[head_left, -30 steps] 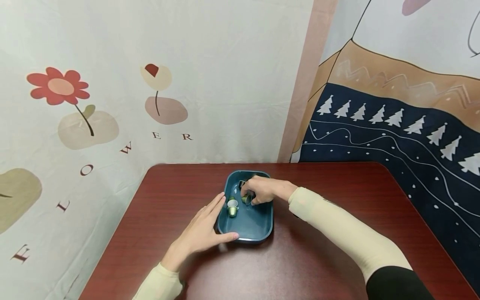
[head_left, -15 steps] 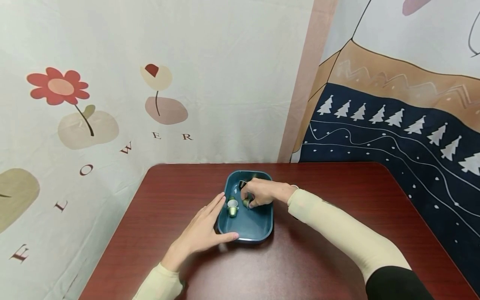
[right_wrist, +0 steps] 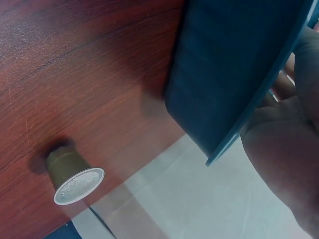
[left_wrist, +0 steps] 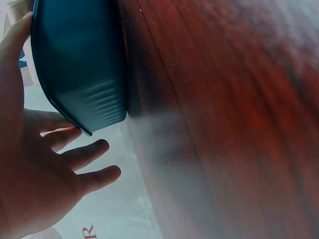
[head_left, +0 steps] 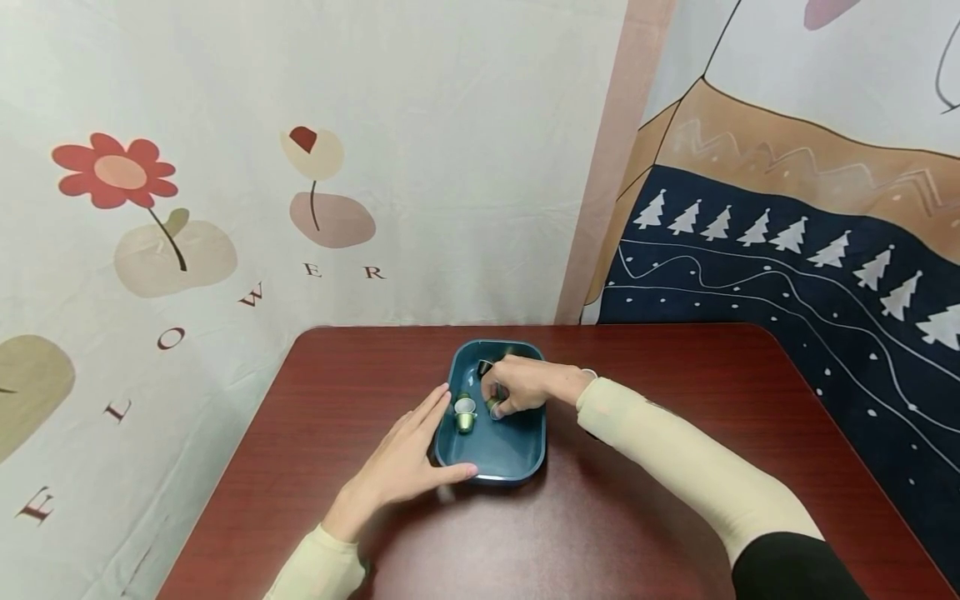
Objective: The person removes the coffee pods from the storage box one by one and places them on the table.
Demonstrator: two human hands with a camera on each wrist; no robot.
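My right hand [head_left: 521, 384] reaches into the blue tray [head_left: 498, 462] and pinches a green coffee capsule [head_left: 492, 405] between thumb and fingers. The fingers partly cover it. My left hand [head_left: 405, 457] is spread along the tray's left side, fingertips at the left rim and thumb at the near rim. The left wrist view shows the left hand's [left_wrist: 47, 162] fingers extended at the tray's edge. Left of the pinched capsule lies a light green capsule [head_left: 466, 423] with a silver lid. A dark capsule [head_left: 484, 367] lies farther back.
An olive-gold capsule [right_wrist: 70, 172] with a silvery lid lies on the reddish-brown table [right_wrist: 99, 74] beyond the tray's outer wall. In the head view only its pale rim [head_left: 590, 373] shows behind the right wrist. A printed curtain [head_left: 450, 167] hangs behind the table's far edge.
The right hand has shifted slightly and its fingers have closed in around the green capsule, covering more of it. The left hand and tray have stayed put.
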